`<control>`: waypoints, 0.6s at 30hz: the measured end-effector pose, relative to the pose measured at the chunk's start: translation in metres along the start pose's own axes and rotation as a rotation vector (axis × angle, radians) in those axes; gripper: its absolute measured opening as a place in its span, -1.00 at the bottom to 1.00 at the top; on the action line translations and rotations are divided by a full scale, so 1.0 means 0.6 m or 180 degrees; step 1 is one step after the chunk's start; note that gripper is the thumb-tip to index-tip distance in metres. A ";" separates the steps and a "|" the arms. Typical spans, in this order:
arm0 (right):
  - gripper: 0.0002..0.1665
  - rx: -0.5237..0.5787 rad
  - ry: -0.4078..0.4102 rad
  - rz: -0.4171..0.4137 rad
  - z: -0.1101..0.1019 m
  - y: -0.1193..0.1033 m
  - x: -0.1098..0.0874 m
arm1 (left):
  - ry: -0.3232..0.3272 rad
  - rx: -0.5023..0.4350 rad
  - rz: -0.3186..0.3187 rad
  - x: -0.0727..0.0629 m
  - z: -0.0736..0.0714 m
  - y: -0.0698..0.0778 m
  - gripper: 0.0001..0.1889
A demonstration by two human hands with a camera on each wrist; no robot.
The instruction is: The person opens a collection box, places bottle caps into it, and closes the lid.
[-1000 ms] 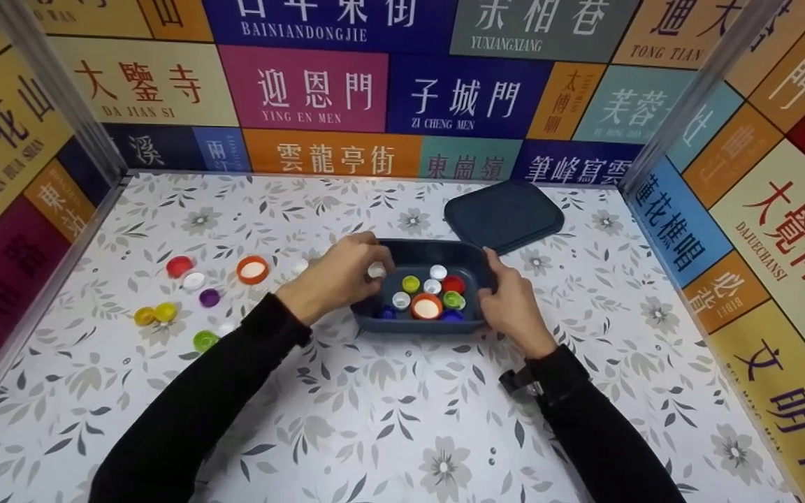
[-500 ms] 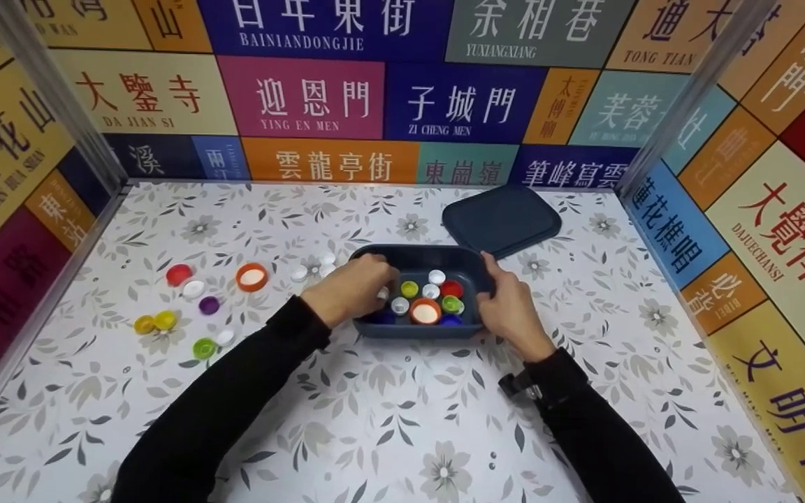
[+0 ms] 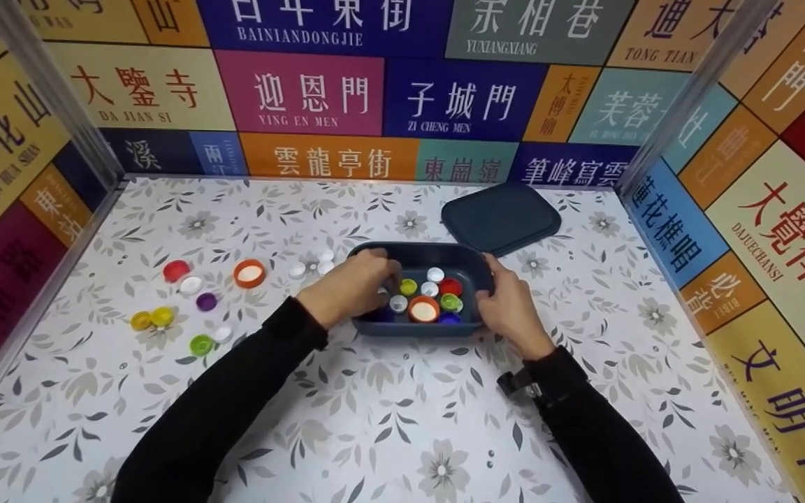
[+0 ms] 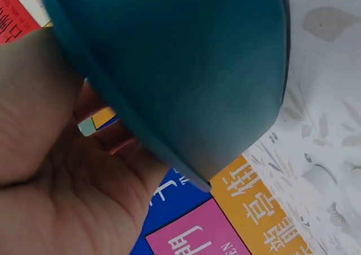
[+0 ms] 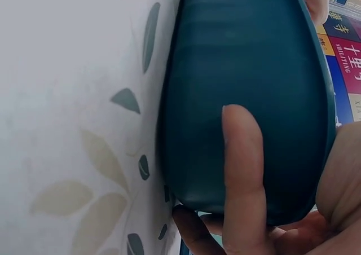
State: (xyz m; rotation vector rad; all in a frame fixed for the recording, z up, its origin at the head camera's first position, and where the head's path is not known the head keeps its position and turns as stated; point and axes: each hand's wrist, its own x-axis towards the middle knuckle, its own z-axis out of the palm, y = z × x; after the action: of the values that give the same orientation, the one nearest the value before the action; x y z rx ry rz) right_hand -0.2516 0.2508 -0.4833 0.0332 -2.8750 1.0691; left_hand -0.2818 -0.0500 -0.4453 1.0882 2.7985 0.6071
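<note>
A dark blue plastic box [image 3: 420, 328] stands on the table with several bottle caps inside. Among these are an orange-rimmed cap [image 3: 424, 309], a red cap [image 3: 451, 287] and a yellow-green cap [image 3: 408, 287]. My left hand [image 3: 353, 286] reaches over the box's left end, fingers bent down inside. In the left wrist view the box wall hides its fingertips, so I cannot tell whether they hold a cap. At the other end my right hand [image 3: 514, 304] grips the box; the right wrist view shows a finger [image 5: 243, 165] against the outer wall.
The dark blue lid [image 3: 502, 218] lies behind the box. Loose caps are spread to the left, including an orange-rimmed cap [image 3: 249, 273], a purple cap [image 3: 206, 302], a green cap [image 3: 201, 345] and a red cap [image 3: 177, 271]. Printed panels [image 3: 312, 91] border the table's back and sides.
My left hand has moved slightly right and lower into the box. The white cap seen at its fingers earlier no longer shows there. My right hand keeps its grip at the box's right end.
</note>
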 end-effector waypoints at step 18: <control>-0.24 0.0260 -0.0441 0.0129 -0.034 -0.004 0.008 | 0.1281 -0.0458 -0.0355 -0.059 -0.056 -0.089 -0.64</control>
State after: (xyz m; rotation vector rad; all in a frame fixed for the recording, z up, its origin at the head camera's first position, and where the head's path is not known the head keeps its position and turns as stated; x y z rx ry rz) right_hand -0.2549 0.2625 -0.4658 0.0558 -2.9637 1.2385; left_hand -0.2963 -0.1204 -0.4374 0.8562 3.0530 1.1046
